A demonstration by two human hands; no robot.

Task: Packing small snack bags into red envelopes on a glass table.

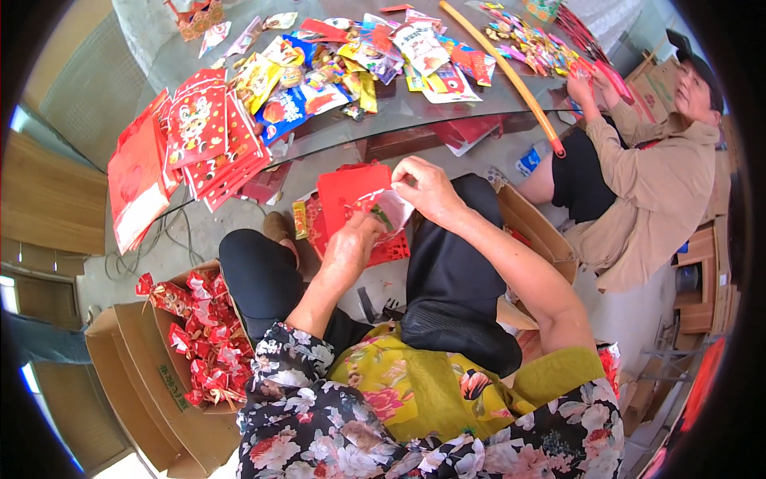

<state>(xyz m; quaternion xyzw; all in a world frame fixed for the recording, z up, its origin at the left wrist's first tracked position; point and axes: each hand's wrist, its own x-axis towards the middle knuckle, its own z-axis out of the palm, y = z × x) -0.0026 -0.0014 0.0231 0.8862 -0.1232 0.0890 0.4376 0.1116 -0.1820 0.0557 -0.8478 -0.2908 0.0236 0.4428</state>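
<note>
Over my lap I hold a small red paper gift bag [396, 221], its pale inside showing at the open mouth. My right hand [429, 191] pinches the bag's far rim between thumb and fingers. At the near side, my left hand [355, 242] is closed on the rim, its fingertips partly hidden. Something small and green [381, 215] shows at the mouth; its kind is unclear. Beneath and beyond the bag are a plain red packet [351, 194] and more red printed bags [388, 252]. A small yellow-and-red packet [300, 219] lies beside them.
Snack packets [307, 96] cover part of the glass table [391, 116], with stacked red bags [199, 132] at its left. A yellow pole [503, 68] crosses it. A cardboard box [132, 375] holds red wrapped bundles [209, 331]. At right sits a co-worker [638, 168] with red items in hand.
</note>
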